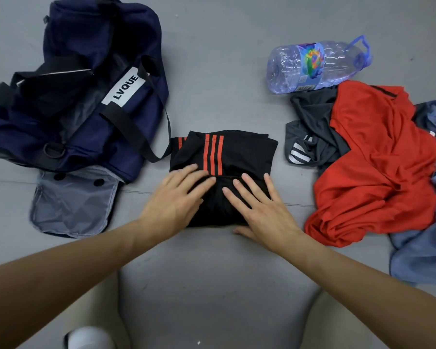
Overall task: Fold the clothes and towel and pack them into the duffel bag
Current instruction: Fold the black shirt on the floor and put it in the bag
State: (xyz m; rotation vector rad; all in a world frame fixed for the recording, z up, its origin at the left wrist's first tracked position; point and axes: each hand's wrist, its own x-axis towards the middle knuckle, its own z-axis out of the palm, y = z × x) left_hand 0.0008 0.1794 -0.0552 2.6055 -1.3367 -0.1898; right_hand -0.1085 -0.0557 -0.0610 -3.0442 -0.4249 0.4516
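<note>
Both hands flat on the folded black shorts (237,152), fingers straight and slightly spread, pressing down, nothing gripped. Left hand (179,195) covers the near-left part, fingertips at the 3 red stripes; right hand (259,210) covers the near-right part, thumb off the edge on the grey floor (219,273). The shorts sit as a compact rectangle mid-floor, just right of the bag (68,96), a bag strap touching their far-left corner. Bag is navy, lying on its side, top unzipped and gaping, white LVQUE label (125,86) facing up, grey end flap (71,205) hanging open toward the camera. Unfolded pile to the right, apart from the shorts: red shirt (378,159) on top, a dark grey garment (310,119) with white stripes under its left side, blue towel (425,253) under its right side (could be another garment, can't tell). Plastic bottle (317,64) lies on its side beyond the pile, touching the grey garment. White shoe (91,338) at the bottom edge.
</note>
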